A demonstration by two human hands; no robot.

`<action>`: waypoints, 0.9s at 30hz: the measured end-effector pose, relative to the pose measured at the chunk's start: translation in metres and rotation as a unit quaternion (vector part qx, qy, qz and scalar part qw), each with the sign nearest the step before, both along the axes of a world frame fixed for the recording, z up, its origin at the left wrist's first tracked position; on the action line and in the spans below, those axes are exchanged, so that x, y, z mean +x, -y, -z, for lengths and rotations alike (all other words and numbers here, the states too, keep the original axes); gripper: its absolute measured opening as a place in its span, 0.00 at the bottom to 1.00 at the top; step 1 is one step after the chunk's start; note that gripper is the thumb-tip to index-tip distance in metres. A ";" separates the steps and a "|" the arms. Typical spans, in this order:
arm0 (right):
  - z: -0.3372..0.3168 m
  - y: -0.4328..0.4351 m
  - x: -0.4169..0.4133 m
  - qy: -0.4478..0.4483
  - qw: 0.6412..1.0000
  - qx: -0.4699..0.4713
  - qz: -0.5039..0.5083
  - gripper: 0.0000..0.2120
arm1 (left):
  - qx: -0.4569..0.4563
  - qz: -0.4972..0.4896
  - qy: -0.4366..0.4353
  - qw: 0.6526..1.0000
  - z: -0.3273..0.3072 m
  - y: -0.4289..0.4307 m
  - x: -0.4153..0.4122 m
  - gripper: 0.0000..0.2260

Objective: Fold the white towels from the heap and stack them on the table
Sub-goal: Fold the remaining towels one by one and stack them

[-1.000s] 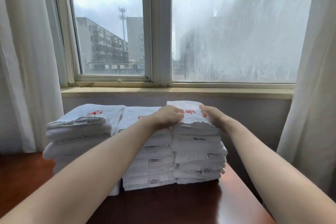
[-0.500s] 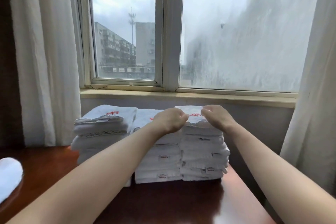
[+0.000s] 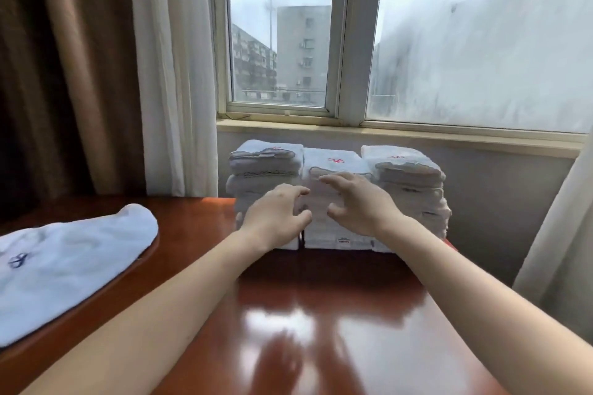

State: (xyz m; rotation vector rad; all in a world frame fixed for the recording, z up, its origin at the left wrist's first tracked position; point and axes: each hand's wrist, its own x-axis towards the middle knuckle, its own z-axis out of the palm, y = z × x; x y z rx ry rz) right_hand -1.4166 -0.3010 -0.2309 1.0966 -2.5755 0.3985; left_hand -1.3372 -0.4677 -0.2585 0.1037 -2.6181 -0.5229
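both hands empty, fingers loosely apart: our left hand [image 3: 276, 218] and right hand [image 3: 356, 205] hover in front of the middle stack of folded white towels [image 3: 335, 163] on the glossy brown wooden table [image 3: 321, 314]. the loose white towel [image 3: 70, 263] lies well to the near left, long axis near-left to far-right. we judge the left hand nearer.

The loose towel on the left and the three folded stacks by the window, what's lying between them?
Nothing: in the head view, only bare brown table separates the loose towel from the folded stacks.
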 end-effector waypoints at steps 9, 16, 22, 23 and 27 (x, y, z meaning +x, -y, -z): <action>0.065 0.100 0.072 0.023 0.993 0.076 -0.082 0.31 | -0.030 -0.097 0.066 0.993 0.054 0.090 0.095 0.23; 0.091 0.186 0.119 0.060 0.982 0.073 -0.162 0.30 | 0.004 -0.170 0.075 0.983 0.078 0.162 0.166 0.23; 0.113 0.255 0.156 0.096 0.970 0.076 -0.210 0.30 | 0.026 -0.236 0.100 0.966 0.097 0.224 0.219 0.24; 0.117 0.265 0.160 0.106 0.968 0.078 -0.215 0.31 | 0.021 -0.248 0.113 0.962 0.102 0.233 0.227 0.25; 0.132 0.300 0.177 0.151 0.956 0.080 -0.238 0.31 | -0.005 -0.292 0.174 0.941 0.123 0.259 0.250 0.30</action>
